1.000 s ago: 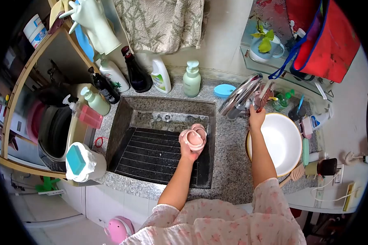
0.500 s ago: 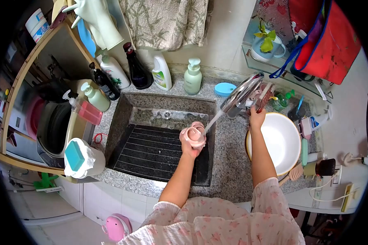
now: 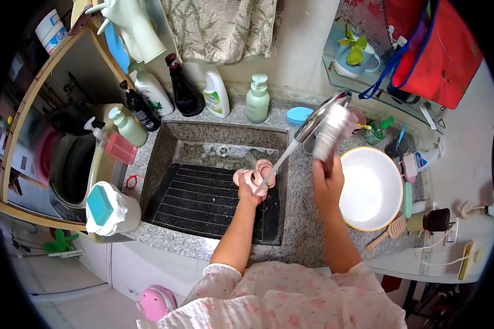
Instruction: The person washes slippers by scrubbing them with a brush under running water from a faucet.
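Observation:
My left hand is closed around a pair of small pink shoes, held over the right side of the stone sink. A stream of water from the chrome tap falls onto the shoes and my fingers. My right hand grips a scrub brush with pale bristles, blurred by motion, beside the tap. Just right of that hand stands a white basin with a yellowish rim. Part of the shoes is hidden by my left hand.
A black ridged board lies in the sink. Several bottles line the back, among them a green pump bottle and a dark bottle. A blue soap dish sits behind the tap. A wooden-handled brush lies near the basin.
My right hand has lifted the brush from beside the tap and moved it left and towards me. The shoes have turned and shifted slightly in my left hand, lower under the stream.

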### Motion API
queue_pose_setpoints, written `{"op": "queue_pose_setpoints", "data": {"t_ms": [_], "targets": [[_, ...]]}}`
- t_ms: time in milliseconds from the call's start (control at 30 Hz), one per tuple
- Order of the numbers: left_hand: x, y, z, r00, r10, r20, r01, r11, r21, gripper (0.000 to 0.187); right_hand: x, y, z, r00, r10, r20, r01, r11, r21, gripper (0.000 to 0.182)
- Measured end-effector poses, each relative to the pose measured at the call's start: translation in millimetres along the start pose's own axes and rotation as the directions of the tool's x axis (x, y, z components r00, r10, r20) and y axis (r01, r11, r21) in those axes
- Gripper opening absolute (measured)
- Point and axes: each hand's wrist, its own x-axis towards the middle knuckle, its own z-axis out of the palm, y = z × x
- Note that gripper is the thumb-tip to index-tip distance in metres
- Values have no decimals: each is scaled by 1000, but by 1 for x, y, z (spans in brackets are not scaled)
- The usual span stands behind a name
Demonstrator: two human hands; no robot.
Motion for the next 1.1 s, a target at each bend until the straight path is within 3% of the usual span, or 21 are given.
{"op": "queue_pose_setpoints", "data": {"t_ms": [67, 167, 233, 433, 467, 533, 600, 667, 700, 767, 800, 833, 867, 900, 933, 967, 1033, 1067, 1100], "targets": [[-13, 8, 8, 987, 9, 162, -12, 1000, 12, 72, 39, -26, 17, 965, -262, -11, 260, 962, -79, 13], [-1, 27, 17, 982, 55, 180, -49, 998, -39, 76, 66, -31, 34, 989, -130, 64, 137, 984, -118, 15], [11, 40, 19, 970, 63, 233, -52, 997, -54, 77, 78, -28, 47, 982, -172, 74, 180, 975, -127, 15], [26, 67, 34, 984, 113, 135, -116, 993, 16, 75, 97, -27, 64, 978, -191, 84, 204, 961, -188, 15], [31, 70, 33, 984, 113, 137, -117, 993, 15, 75, 95, -29, 62, 982, -159, 100, 176, 965, -194, 15], [34, 73, 31, 992, 104, -75, -97, 991, 87, 76, 83, -29, 59, 986, -122, 113, 143, 969, -203, 15], [40, 73, 20, 994, 84, -65, -81, 995, 55, 75, 50, -25, 54, 972, -36, 233, 87, 974, -210, 15], [54, 75, 5, 993, 26, -116, -5, 985, 174, 71, 6, -13, 55, 941, 54, 335, 15, 980, -198, 15], [59, 70, -8, 999, 34, 2, -34, 982, 187, 63, -18, -2, 55, 915, 85, 393, -3, 978, -206, 15], [67, 72, -21, 995, 19, 97, -37, 982, 184, 51, -62, 29, 59, 889, 118, 443, -22, 976, -217, 15], [68, 72, -30, 989, 5, 151, -34, 981, 189, 49, -85, 45, 62, 851, 226, 474, -170, 973, -157, 17], [69, 74, -37, 986, -27, 165, -2, 985, 172, 51, -93, 50, 67, 796, 322, 512, -315, 944, -103, 18], [70, 74, -42, 998, -17, 62, 8, 989, 144, 53, -98, 56, 73, 795, 334, 507, -325, 939, -109, 18], [67, 74, -45, 998, -15, 69, 5, 990, 143, 55, -96, 56, 81, 594, 560, 578, -679, 734, -13, 17], [60, 75, -43, 997, -9, 80, -2, 990, 139, 57, -90, 57, 91, 325, 672, 665, -917, 397, 47, 18], [53, 74, -41, 997, -18, 77, 7, 990, 144, 57, -82, 58, 105, 268, 676, 686, -952, 295, 81, 18], [36, 76, -30, 999, 2, -42, 5, 986, 169, 55, -71, 65, 131, 255, 680, 688, -966, 217, 143, 18], [40, 79, -34, 999, -2, -39, 9, 985, 173, 55, -64, 68, 142, 245, 675, 696, -969, 147, 199, 19], [50, 78, -43, 998, -12, 61, 1, 985, 173, 57, -55, 66, 153, 247, 679, 691, -968, 149, 200, 19]]}}
